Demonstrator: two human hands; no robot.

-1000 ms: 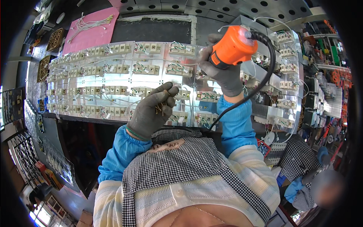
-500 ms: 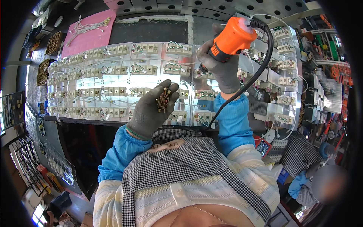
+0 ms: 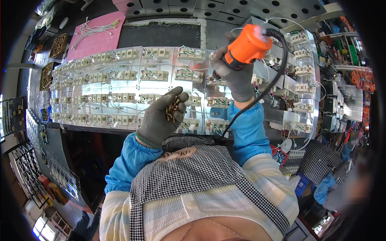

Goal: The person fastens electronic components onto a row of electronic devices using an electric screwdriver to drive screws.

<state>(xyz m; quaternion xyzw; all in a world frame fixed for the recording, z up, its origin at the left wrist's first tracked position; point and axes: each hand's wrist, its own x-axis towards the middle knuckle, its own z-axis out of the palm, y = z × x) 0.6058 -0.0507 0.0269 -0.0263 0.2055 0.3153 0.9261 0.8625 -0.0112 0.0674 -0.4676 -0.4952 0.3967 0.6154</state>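
Observation:
My left hand [image 3: 156, 123], in a grey glove, is cupped palm up round a small heap of brass-coloured screws [image 3: 172, 110]. It hovers over the near middle of the metal panels [image 3: 167, 86]. Farther right, my right hand [image 3: 238, 82], gloved the same way, grips an orange and black electric screwdriver [image 3: 250, 43]. Its body points up to the right, and a thick black cord [image 3: 277, 78] loops from its end back toward my waist. The screwdriver's tip is mostly hidden by the hand. Pale terminal blocks [image 3: 155, 75] with green-and-white twisted wires sit in rows on the panels.
A pink sheet [image 3: 96, 38] with a bundle of white cables [image 3: 96, 28] lies at the far left. Trays of small brass parts [image 3: 58, 45] stand beside it. More wired blocks [image 3: 303, 70] stand at right. Another person's blue sleeve [image 3: 323, 188] shows at lower right.
My right hand and the screwdriver have come slightly down and nearer. The left hand's fingers have curled a little more round the screws. At lower right the other person has shifted.

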